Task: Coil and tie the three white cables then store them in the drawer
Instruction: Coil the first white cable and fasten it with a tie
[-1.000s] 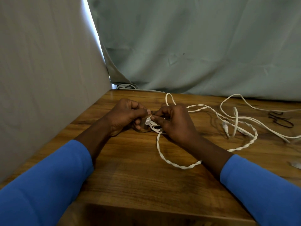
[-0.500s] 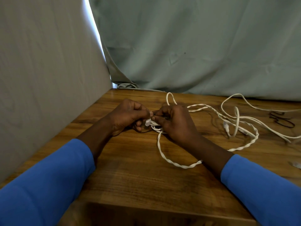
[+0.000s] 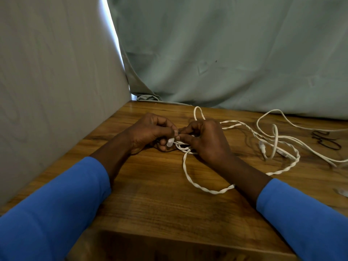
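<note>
A twisted white cable (image 3: 205,189) loops across the wooden table (image 3: 160,200) in front of me. My left hand (image 3: 148,134) pinches its white plug end (image 3: 170,142) between thumb and fingers. My right hand (image 3: 206,140) grips the small bundle of coils (image 3: 183,147) right beside it, fingertips meeting those of the left hand. More white cable (image 3: 278,138) lies loose and tangled to the right, with a connector (image 3: 262,146) showing. No drawer is in view.
Black wire ties (image 3: 326,141) lie near the right edge of the table. A grey-green cloth (image 3: 226,53) hangs behind the table and a pale panel (image 3: 47,81) stands along its left side. A small pale object (image 3: 341,192) lies at far right.
Both hands stay together at the same spot; the fingers shift slightly on the plug end and coils. The loose cable has not moved.
</note>
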`<state>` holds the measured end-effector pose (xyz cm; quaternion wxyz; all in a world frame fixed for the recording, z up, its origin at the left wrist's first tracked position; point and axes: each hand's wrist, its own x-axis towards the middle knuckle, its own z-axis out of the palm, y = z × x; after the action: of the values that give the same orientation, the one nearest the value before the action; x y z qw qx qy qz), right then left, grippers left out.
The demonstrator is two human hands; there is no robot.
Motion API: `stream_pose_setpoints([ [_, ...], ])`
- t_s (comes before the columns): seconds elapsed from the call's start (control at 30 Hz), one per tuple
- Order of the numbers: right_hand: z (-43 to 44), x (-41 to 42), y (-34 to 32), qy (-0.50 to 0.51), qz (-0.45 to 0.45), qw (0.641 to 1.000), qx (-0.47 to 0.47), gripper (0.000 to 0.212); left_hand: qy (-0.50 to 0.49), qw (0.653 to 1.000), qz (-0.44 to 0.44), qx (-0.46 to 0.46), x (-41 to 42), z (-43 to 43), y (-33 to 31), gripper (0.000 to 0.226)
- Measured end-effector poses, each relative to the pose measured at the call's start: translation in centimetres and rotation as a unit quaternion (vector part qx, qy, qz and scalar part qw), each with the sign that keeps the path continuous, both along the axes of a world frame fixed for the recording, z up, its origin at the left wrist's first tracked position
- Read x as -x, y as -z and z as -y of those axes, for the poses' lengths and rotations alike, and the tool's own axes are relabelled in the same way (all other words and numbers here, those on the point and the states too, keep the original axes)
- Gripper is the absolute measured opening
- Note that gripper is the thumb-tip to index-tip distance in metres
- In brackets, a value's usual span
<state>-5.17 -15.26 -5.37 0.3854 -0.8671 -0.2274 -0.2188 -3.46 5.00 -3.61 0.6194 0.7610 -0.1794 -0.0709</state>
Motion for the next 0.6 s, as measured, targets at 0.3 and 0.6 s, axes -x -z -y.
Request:
stream_pose_setpoints([
  [0.3, 0.23, -0.11, -0.23, -0.037, -0.006, 0.999, 0.019, 0.009, 0.013, 1.000, 0.010, 0.016, -0.15, -0.17, 0.30, 0.010],
  [0.6, 0.18, -0.35, -0.11, -0.051, -0.090, 0.990, -0.091, 0.004, 0.006, 0.999, 0.033, 0.030, -0.40, -0.04, 0.59, 0.015],
])
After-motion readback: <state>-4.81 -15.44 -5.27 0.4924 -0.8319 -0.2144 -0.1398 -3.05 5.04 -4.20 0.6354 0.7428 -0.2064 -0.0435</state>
